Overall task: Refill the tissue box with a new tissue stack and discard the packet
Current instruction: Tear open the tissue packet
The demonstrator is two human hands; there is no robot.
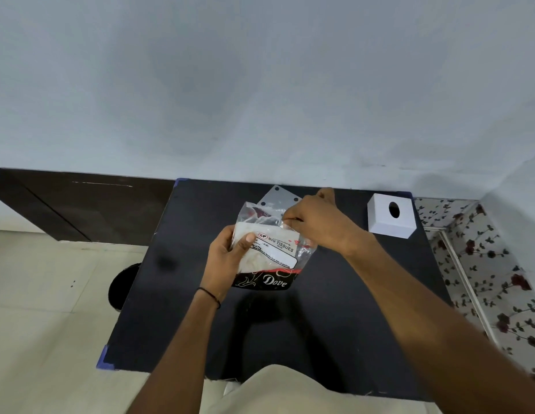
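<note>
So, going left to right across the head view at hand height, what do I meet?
In order: left hand → tissue packet → right hand → white tissue box → floral cloth.

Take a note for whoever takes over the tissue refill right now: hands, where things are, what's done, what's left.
Left hand grips the tissue packet by its left side over the black table.
Right hand pinches the packet's top edge.
Tissue stack is inside the packet.
White tissue box stands at the table's far right corner.
Done: packet in hand.
Left: pull out stack, load box, discard packet.
</note>
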